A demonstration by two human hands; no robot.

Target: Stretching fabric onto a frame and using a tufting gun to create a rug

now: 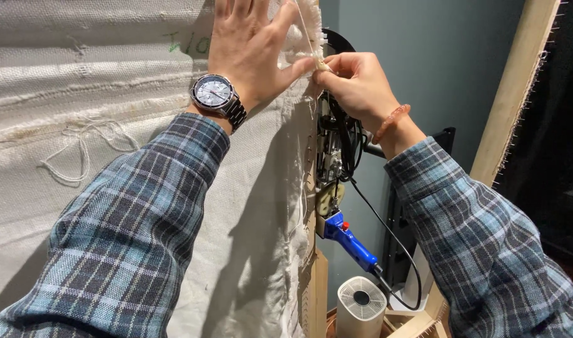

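Note:
My left hand (252, 47) lies flat with fingers spread against a white woven cloth (99, 81) stretched upright on a wooden frame. A silver wristwatch sits on that wrist. My right hand (355, 81) pinches the frayed right edge of the cloth (308, 37) at the top, thumb and fingers closed on a bit of white yarn. A pink bead bracelet is on the right wrist. Both sleeves are blue plaid.
A blue-handled power tool (349, 241) with a black cable hangs on the frame edge below my right hand. A small white round-grilled appliance (360, 303) stands on the floor. A slanted wooden beam (518, 81) rises at right before a grey wall.

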